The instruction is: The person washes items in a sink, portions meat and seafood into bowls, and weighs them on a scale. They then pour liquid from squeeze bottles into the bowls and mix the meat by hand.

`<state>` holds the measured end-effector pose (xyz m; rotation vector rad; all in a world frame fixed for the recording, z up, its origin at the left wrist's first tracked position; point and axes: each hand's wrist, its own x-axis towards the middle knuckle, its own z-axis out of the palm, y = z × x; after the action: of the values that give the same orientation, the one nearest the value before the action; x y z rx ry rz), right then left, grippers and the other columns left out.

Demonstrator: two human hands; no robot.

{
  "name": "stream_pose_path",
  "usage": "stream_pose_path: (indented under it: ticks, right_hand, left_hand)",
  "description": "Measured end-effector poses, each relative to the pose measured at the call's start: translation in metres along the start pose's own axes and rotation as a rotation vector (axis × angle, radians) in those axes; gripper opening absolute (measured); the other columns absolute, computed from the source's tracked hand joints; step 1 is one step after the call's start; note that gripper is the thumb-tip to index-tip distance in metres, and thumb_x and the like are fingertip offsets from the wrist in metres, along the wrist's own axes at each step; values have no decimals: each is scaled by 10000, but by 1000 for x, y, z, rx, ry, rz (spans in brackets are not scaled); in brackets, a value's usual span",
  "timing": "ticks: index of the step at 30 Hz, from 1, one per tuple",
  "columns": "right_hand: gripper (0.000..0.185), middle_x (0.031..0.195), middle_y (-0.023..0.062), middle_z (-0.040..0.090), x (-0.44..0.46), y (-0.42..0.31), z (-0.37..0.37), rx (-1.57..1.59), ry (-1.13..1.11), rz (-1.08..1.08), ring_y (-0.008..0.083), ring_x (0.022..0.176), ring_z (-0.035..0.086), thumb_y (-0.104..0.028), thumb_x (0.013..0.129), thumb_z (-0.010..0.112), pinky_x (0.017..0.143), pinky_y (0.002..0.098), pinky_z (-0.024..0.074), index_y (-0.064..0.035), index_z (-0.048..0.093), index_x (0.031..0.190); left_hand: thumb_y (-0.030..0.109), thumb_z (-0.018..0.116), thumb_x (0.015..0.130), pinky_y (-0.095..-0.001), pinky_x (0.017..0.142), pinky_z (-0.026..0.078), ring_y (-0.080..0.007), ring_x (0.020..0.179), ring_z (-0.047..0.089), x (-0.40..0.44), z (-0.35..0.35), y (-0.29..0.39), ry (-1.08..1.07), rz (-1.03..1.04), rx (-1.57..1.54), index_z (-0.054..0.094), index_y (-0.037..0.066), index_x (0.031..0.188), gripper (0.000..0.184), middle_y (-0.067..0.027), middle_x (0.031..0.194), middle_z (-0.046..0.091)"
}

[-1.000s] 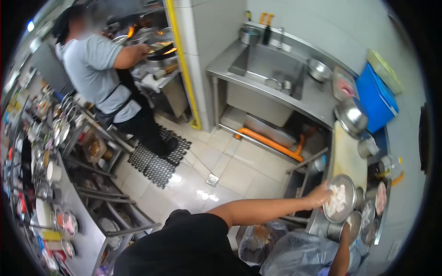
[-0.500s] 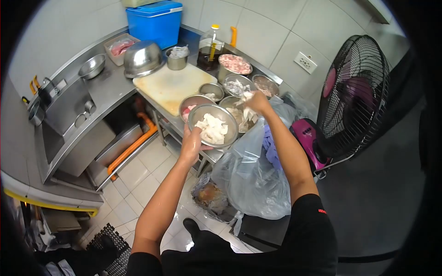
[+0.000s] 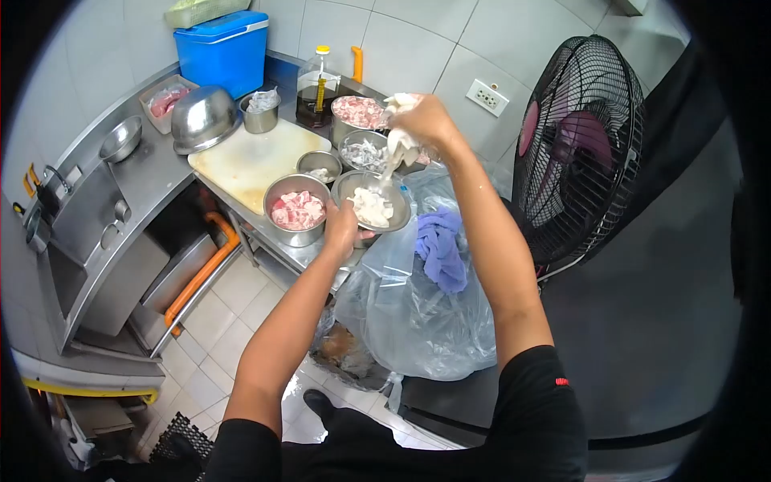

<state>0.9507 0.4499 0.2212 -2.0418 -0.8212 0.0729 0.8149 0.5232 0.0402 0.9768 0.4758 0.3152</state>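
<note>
Left hand [image 3: 341, 229]: clamps on the side of a shallow steel bowl [image 3: 401, 198], thumb near the rim.
Right hand [image 3: 426, 122]: closes around a clump of pale strips [image 3: 402, 149], raised over the bowl.
Bowl contents: lie as a pale heap [image 3: 372, 207] low in the bowl, well inside the rim.
Meat pot [image 3: 298, 235]: sits just beside the left hand, filled with pink pieces.
Small pan [image 3: 319, 166]: stands behind, near the cutting board [image 3: 241, 161].
Plastic bag [image 3: 434, 321]: bulges close to the bowl, under a purple cloth [image 3: 440, 249].
Spill risk: could shed dangling strips onto the bag or into a neighbouring container, from a loose fist or a sideways drift.
Bowl risk: could tip or slide, from apparently wet fingers and a one-sided hold.
</note>
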Motion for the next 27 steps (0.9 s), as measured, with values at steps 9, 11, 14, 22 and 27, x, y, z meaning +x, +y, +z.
stream_pose_path:
  ticks: [9,11,14,22,27]
  right_hand:
    - [384,933,234,663,-22,75,76,-490,-290,-170,362,938,630,-236,698,760,842,389,488,-3,673,991]
    - [435,888,222,673,-24,63,73,-466,-371,-158,328,878,655,-234,687,784,817,383,501,-5,659,1034]
    - [495,790,165,665,-19,54,68,-224,-300,115,167,629,631,-210,676,821,526,310,491,57,636,1049]
    - [413,671,50,591,5,50,43,254,-138,168,98,576,512,-197,749,753,471,274,401,56,618,1046]
    - [354,793,92,626,12,106,56,-587,-348,-127,200,700,576,-310,809,646,632,379,462,-6,636,989]
  left_hand:
    - [204,392,858,-380,534,583,-269,883,637,-4,-11,2,4,84,-71,295,63,1308,482,-175,1106,549]
    - [187,411,840,-404,509,592,-287,797,655,-2,-21,-6,95,109,-92,220,39,1357,571,-214,1099,545]
    - [182,401,842,-384,472,583,-269,755,656,-3,-35,-8,57,176,-105,266,50,1350,542,-207,1082,553]
    - [198,408,841,-366,427,567,-282,739,658,-14,-52,-11,119,144,-154,275,48,1353,551,-212,1107,542]
    - [252,401,945,-367,647,498,-229,728,596,-37,-106,-33,148,238,368,549,37,935,262,-110,871,566]
